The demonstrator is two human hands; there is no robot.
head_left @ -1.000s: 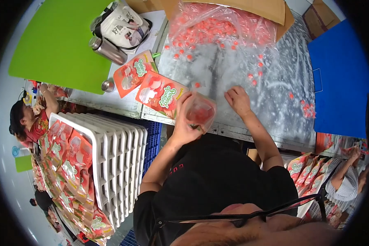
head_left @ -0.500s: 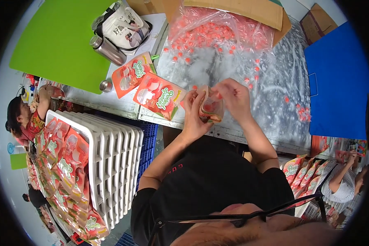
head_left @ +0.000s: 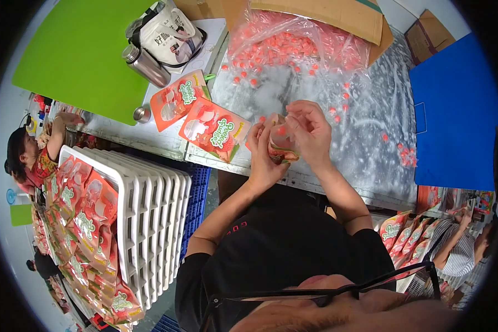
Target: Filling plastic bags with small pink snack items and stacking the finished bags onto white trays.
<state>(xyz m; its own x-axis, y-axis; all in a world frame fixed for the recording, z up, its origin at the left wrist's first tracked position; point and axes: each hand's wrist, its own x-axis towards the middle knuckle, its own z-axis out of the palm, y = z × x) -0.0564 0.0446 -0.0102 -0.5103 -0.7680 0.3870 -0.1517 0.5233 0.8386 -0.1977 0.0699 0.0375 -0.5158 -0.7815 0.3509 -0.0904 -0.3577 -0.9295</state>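
Note:
My left hand (head_left: 264,154) is wrapped round a small red and clear pouch (head_left: 285,150), held mouth up over the table's near edge. Red pieces show inside its opening. At the pouch's mouth is my right hand (head_left: 314,133), its fingers bent together by the rim; what they hold, if anything, is hidden. To the left of the pouch a flat red printed pouch (head_left: 211,128) lies on the table, overlapping a second flat pouch (head_left: 169,105). Beyond my hands, small red wrapped pieces (head_left: 293,47) spill from a clear plastic bag (head_left: 343,52) in a cardboard box (head_left: 315,19).
White stacked crates (head_left: 149,221) on the left hold filled pouches (head_left: 91,227). A steel flask (head_left: 146,66) and a white bag (head_left: 169,39) stand at the back left. A blue panel (head_left: 454,110) rises at the right. Other people work at both sides.
My right hand has moved slightly up and left, its fingers closer over the pouch's mouth. The left hand still holds the pouch in nearly the same place.

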